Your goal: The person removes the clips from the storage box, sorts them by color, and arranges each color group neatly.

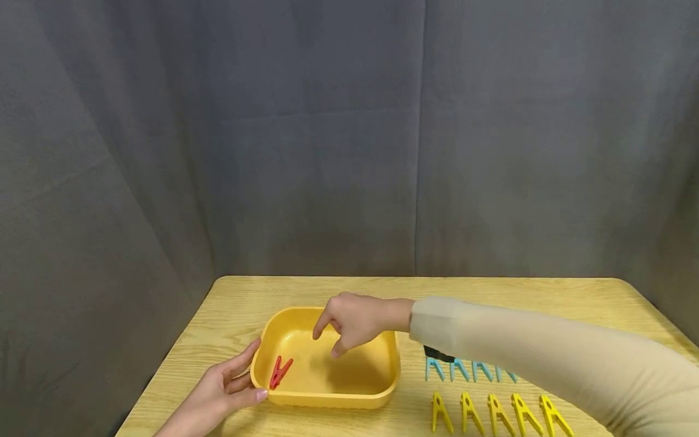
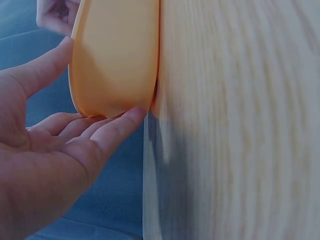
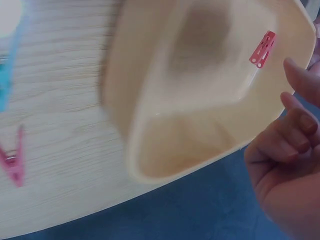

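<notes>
A yellow plastic basin (image 1: 327, 400) sits on the table, with one red clothespin (image 1: 280, 372) lying on its floor near the left wall. My left hand (image 1: 221, 388) holds the basin's left end, thumb at the front corner and fingers along the side; the left wrist view shows thumb and fingertips against the basin wall (image 2: 115, 60). Above the basin hangs my right hand (image 1: 357, 321), its thumb and index finger spread apart with nothing between them. In the right wrist view its other fingers are curled, and the red clothespin (image 3: 263, 49) lies beyond the fingertips.
Right of the basin, several yellow clothespins (image 1: 469, 413) lie in a front row, with blue clothespins (image 1: 460, 368) behind them, partly under my right sleeve. A pink-red clothespin (image 3: 14, 162) shows on the table in the right wrist view. Grey curtains (image 1: 317, 152) surround the table.
</notes>
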Action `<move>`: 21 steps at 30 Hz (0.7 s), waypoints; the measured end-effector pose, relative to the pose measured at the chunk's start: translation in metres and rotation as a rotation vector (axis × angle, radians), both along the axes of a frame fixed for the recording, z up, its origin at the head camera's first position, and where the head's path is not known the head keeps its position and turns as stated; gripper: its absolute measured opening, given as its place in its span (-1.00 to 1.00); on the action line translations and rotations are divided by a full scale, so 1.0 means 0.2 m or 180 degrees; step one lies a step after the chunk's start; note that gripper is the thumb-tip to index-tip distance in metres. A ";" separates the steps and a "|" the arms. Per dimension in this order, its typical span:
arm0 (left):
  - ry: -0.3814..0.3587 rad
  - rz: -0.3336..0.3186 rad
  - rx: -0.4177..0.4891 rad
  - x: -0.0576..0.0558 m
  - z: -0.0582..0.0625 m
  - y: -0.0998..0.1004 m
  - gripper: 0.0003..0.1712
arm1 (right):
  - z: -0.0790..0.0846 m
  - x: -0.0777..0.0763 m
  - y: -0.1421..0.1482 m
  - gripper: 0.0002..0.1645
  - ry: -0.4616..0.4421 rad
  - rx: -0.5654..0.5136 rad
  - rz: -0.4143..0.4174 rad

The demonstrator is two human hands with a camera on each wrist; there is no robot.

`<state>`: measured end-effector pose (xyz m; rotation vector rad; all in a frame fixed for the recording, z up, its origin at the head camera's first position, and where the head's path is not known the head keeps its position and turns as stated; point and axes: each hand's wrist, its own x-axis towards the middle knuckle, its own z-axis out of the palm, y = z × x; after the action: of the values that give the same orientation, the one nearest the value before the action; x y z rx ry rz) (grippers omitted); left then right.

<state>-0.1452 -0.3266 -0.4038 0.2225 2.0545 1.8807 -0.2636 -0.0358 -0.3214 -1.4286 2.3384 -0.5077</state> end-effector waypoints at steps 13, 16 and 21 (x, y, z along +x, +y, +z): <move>0.0027 -0.0048 0.0004 -0.01 0.01 0.03 0.08 | -0.09 -0.04 -0.25 -0.29 -0.0155 0.0545 0.0090; 0.0047 -0.0042 0.0007 0.00 0.01 0.03 0.09 | -0.12 -0.03 -0.29 -0.24 -0.0166 0.0629 0.0062; 0.0047 -0.0007 -0.0048 0.00 0.02 0.03 0.10 | -0.13 -0.01 -0.34 -0.19 -0.0021 0.0775 0.0209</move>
<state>-0.1445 -0.3210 -0.3997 0.2356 2.0766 1.8669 -0.2665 -0.1045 -0.3477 -1.3802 2.2497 -0.2007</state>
